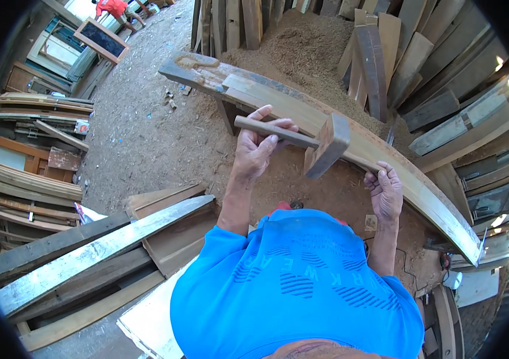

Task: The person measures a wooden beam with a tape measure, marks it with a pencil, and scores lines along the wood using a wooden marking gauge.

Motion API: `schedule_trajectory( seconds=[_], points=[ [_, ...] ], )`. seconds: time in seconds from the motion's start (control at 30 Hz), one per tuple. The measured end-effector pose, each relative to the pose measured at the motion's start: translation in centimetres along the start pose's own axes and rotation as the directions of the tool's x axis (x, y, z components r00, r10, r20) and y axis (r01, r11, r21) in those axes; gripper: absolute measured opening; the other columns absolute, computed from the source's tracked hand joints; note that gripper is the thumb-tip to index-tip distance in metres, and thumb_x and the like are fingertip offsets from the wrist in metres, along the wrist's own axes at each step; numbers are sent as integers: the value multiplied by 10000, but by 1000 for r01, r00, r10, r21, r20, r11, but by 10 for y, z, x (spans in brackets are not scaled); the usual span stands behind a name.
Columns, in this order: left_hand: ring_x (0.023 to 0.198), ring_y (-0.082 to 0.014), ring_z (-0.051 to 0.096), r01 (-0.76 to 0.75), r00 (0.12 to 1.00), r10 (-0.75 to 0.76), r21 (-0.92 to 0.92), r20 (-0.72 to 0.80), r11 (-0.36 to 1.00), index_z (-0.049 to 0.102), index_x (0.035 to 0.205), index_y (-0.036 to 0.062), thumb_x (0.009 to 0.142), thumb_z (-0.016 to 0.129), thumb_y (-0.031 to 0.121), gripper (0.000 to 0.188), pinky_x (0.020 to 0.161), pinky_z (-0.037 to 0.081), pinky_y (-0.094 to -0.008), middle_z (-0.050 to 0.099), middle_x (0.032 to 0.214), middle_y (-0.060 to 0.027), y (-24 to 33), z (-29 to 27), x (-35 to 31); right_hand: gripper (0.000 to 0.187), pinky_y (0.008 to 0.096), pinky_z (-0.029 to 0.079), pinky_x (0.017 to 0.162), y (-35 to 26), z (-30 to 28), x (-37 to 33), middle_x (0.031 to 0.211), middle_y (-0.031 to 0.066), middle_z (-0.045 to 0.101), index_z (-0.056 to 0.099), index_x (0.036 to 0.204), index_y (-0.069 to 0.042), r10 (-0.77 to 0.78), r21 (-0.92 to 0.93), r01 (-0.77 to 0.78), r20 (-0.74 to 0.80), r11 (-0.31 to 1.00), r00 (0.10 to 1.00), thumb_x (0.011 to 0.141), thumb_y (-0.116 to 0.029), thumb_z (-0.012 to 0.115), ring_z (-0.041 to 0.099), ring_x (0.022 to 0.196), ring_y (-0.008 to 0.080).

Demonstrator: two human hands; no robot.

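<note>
In front of my chest, my left hand (253, 152) grips the handle of a wooden mallet (333, 143), its thumb and fingers around the round shaft. The blocky head points to the right, over a long wooden beam. My right hand (386, 190) pinches the end of a thin wooden stick (359, 161). The stick's other end disappears behind the mallet head, so I cannot tell whether the two are joined. The long beam (398, 164) runs diagonally beyond both hands, with a lighter board (257, 96) along its upper face.
Boards (410, 66) lean at the far right beside a sawdust heap (302, 51). Stacked planks (36, 176) and window frames line the left. A pale beam (111, 248) lies across timber at near left. A person in red (111, 7) bends at the far left.
</note>
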State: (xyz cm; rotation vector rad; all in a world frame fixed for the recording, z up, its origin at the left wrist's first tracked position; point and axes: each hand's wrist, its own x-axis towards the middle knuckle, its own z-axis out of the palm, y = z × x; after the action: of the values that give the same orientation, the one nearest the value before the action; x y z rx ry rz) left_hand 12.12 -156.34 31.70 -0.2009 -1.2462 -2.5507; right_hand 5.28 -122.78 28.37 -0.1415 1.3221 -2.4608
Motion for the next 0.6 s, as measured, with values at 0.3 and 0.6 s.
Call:
schedule_trajectory(
  seconds=[0.3,0.6],
  points=[
    [1133,-270,647,33,990,-15,125,-143,992,453,1340,7,978,566,24,380,957,573,-415,639,1236,-172,-6,3,1,209,309,577,730,2,-1,-3,1012,118,710,608,1139,-32,74,-42,-76,-42,996,996,1016,-194,560,681,799,150],
    [1123,-277,655,46,990,-21,176,-140,983,460,1365,-2,1002,551,95,387,926,586,-404,637,1249,-175,-8,9,4,203,270,567,650,1,-12,-3,886,84,692,614,1078,-40,107,-78,-116,-107,990,988,1016,-228,569,660,735,126]
  ],
)
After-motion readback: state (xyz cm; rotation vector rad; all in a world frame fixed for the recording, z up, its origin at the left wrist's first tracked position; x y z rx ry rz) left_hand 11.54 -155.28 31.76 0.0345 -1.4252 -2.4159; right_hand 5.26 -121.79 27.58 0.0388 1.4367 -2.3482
